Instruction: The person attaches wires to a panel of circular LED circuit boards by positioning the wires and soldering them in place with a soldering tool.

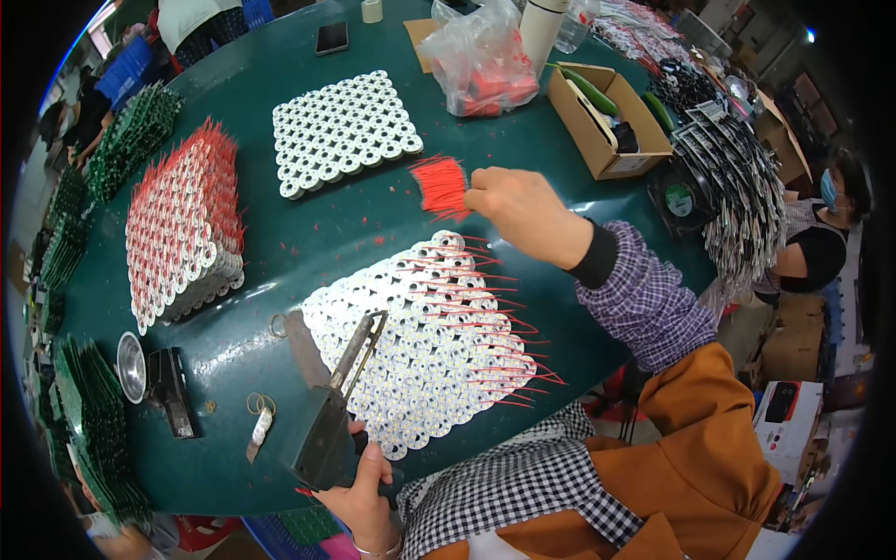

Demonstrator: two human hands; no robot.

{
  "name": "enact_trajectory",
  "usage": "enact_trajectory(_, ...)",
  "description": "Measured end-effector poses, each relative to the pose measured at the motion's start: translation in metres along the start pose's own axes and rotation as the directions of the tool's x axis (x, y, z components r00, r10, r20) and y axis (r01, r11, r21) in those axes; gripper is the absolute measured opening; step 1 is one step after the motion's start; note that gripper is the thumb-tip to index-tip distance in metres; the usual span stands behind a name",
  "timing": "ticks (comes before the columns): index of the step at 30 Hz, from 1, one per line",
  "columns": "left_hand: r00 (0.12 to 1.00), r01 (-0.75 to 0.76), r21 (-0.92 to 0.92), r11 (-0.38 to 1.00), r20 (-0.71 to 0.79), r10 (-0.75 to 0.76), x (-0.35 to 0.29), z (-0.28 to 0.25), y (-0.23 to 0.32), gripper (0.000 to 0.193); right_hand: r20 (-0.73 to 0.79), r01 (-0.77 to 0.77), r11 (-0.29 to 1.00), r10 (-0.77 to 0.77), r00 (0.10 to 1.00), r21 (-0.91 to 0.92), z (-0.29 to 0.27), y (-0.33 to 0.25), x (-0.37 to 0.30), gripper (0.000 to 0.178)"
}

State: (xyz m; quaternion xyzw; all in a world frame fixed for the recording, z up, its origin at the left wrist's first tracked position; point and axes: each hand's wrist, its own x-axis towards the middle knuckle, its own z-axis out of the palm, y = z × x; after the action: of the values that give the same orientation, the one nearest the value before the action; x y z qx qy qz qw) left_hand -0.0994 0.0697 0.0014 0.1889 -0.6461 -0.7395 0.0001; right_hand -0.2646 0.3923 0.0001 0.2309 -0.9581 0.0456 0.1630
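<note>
My left hand (pixel 362 499) is wrapped around the grip of a black soldering gun (pixel 322 434), whose long metal tip points up over the near panel. My right hand (pixel 523 210) pinches at the right end of a small pile of short red wires (pixel 439 185); how many wires lie between the fingertips is hidden. Below it lies a panel of round white LED circuit boards (pixel 401 364). Red wires stick out from its right-hand rows, while the left-hand rows show none. A flat brown piece (pixel 305 350) lies at the panel's left edge.
A bare white panel (pixel 345 135) lies farther back. On the left stands a stack of wired panels (pixel 182 233), near a metal bowl (pixel 131 355) and black holder (pixel 175 392). A cardboard box (pixel 611 126), plastic bag (pixel 481 61) and phone (pixel 331 38) sit toward the back.
</note>
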Motion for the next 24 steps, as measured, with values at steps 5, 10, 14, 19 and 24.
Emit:
enact_trajectory(5,0.999,-0.048,-0.005,0.999,-0.01,0.048,-0.006,0.006,0.004,0.039,0.233,0.092,0.96,-0.028,0.972,-0.266,0.002,-0.014,-0.005,0.005)
enact_trajectory(10,0.999,-0.049,0.006,0.999,-0.018,0.049,-0.016,-0.003,0.005,0.043,0.168,0.059,0.966,-0.016,0.986,-0.251,0.003,-0.022,-0.01,0.003)
enact_trajectory(14,0.999,-0.024,-0.01,1.0,-0.037,0.023,-0.014,-0.013,0.001,0.045,-0.078,-0.067,0.998,0.066,0.995,-0.004,-0.019,-0.05,-0.028,0.008)
enact_trajectory(19,0.999,0.024,-0.04,0.999,0.025,-0.023,-0.017,-0.01,0.0,0.043,-0.156,-0.099,0.898,0.181,0.971,0.429,-0.006,-0.105,-0.059,0.011)
enact_trajectory(24,0.999,0.009,0.037,0.999,0.036,-0.01,-0.023,-0.006,-0.004,0.046,-0.185,-0.1,0.898,0.196,0.963,0.427,0.012,-0.122,-0.075,0.016)
